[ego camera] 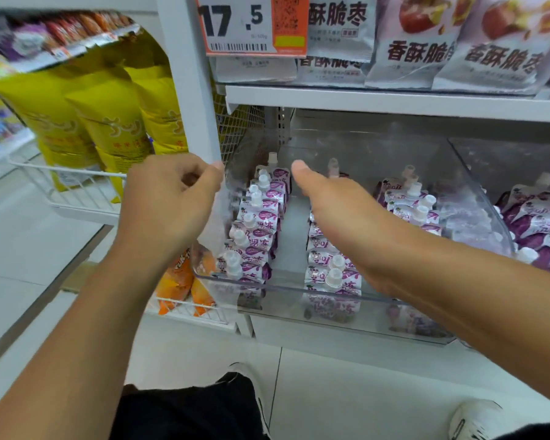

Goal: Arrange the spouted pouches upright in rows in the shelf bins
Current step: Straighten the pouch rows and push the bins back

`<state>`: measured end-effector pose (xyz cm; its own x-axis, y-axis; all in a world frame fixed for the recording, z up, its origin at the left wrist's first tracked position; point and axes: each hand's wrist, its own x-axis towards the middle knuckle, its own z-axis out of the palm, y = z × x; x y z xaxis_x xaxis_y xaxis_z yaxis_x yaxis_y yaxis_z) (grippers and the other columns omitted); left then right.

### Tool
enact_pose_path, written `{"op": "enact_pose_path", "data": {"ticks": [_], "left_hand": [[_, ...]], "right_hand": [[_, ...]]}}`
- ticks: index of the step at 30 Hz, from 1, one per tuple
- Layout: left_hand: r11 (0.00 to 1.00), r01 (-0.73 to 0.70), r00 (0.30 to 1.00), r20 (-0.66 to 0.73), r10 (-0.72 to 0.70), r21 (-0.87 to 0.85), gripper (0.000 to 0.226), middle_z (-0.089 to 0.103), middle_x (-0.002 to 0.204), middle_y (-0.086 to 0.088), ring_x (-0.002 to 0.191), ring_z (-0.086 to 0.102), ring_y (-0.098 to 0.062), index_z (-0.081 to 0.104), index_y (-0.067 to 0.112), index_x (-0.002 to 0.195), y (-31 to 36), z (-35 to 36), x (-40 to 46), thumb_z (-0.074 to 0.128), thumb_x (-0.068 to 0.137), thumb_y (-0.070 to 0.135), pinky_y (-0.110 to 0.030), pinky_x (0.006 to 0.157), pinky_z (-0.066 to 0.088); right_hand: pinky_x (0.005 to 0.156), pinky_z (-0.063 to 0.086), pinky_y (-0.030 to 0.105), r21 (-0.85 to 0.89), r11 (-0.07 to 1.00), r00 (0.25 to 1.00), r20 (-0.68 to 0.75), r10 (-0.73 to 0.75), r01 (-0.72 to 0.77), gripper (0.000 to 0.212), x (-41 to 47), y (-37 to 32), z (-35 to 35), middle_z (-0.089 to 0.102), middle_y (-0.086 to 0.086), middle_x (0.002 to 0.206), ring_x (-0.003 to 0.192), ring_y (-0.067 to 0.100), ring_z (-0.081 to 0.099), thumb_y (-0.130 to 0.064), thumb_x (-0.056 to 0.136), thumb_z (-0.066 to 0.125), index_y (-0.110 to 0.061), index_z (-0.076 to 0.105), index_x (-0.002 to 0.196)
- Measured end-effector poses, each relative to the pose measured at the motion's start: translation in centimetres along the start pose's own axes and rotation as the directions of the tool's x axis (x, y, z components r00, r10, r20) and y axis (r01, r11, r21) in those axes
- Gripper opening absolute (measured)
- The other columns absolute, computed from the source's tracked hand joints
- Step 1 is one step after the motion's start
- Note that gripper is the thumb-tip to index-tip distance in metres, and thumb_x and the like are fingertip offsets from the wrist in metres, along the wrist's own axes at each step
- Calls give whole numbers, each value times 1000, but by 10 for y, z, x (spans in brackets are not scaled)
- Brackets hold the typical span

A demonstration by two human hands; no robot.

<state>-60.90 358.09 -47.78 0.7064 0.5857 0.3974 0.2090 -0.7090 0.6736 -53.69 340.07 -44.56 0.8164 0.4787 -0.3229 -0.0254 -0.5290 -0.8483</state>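
Note:
A clear plastic bin [299, 295] on the lower shelf holds white-and-purple spouted pouches standing in rows. The left row [258, 223] runs front to back, a middle row [331, 268] stands beside it, and a shorter right row [413, 201] sits further back. My left hand [172, 198] has curled fingers and pinches the top edge of the bin's left wall. My right hand [346, 214] reaches palm-down into the bin over the back of the middle row, thumb stretched out. Its fingers are hidden under the hand.
A second clear bin [477, 173] at the right holds more pouches [537, 223] lying loose. Yellow bags [108, 122] stand in a wire basket at the left, orange packets [185, 281] below. A white shelf [394, 101] with snack bags hangs close above. My shoes [480, 420] are on the floor.

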Motion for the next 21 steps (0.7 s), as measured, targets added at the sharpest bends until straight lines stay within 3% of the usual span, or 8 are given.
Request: {"op": "enact_pose_path", "data": {"ticks": [1, 2, 3, 5, 7, 11, 16, 21], "left_hand": [[997, -46, 998, -44, 49, 58, 24, 73, 85, 4, 78, 66, -12, 74, 20, 84, -11, -2, 2, 61, 92, 39, -28, 74, 52], [994, -62, 998, -24, 65, 89, 19, 72, 96, 6, 87, 65, -12, 73, 21, 97, -16, -5, 1, 64, 91, 36, -26, 77, 49], [987, -98, 995, 14, 97, 129, 25, 69, 108, 5, 97, 63, -13, 71, 19, 110, -18, -5, -3, 67, 90, 33, -28, 83, 48], [961, -195, 979, 98, 178, 198, 36, 64, 120, -1, 110, 59, -18, 66, 15, 122, -29, 0, -3, 70, 88, 28, -31, 93, 45], [942, -241, 969, 106, 222, 232, 38, 66, 115, -4, 105, 60, -19, 67, 14, 120, -38, 0, -2, 74, 84, 25, -33, 92, 48], [964, -232, 969, 121, 216, 132, 40, 70, 92, 2, 85, 62, -13, 71, 13, 115, -43, -5, 0, 82, 76, 18, -26, 83, 51], [946, -273, 958, 140, 250, 174, 40, 74, 95, -3, 81, 64, -18, 72, 10, 117, -42, -6, 2, 80, 78, 17, -32, 84, 54], [921, -326, 943, 142, 301, 213, 32, 69, 86, -9, 76, 61, -26, 75, 7, 108, -41, -5, 4, 80, 78, 17, -41, 76, 54]], "right_hand": [[74, 45, 30, -64, 998, 1000, 5, -22, 23, 62, 6, -7, 7, 68, 4, 95, 79, 21, 63, -60, 99, 33, -5, 12, 117], [72, 44, 28, -94, 995, 999, 46, -25, 29, 68, 9, -14, 17, 65, 3, 89, 80, 17, 61, -60, 100, 31, 4, 49, 91], [83, 46, 30, -63, 998, 996, 94, 3, 3, 60, 17, -18, 26, 65, 4, 107, 99, 17, 61, -60, 101, 28, -8, 56, 111], [116, 26, 44, 98, 994, 985, 170, 32, -49, 61, 28, -22, 42, 30, 3, 160, 145, 23, 30, -57, 103, 23, -24, 28, 154], [120, 11, 49, 206, 965, 970, 208, 122, -165, 66, 40, -16, 56, 7, 3, 166, 152, 25, 9, -57, 103, 17, -21, 12, 158], [118, 16, 57, 268, 840, 868, 306, 391, -472, 87, 58, -3, 79, 13, 7, 165, 149, 34, 17, -76, 92, 15, -18, 19, 156], [116, 12, 67, 356, 795, 859, 348, 376, -492, 123, 79, 12, 96, 12, 4, 165, 150, 31, 18, -99, 58, 20, -23, 21, 155], [116, 3, 67, 358, 861, 933, 152, 327, -361, 82, 89, -16, 61, 15, 11, 164, 149, 40, 14, -69, 96, 10, -16, 18, 157]]}}
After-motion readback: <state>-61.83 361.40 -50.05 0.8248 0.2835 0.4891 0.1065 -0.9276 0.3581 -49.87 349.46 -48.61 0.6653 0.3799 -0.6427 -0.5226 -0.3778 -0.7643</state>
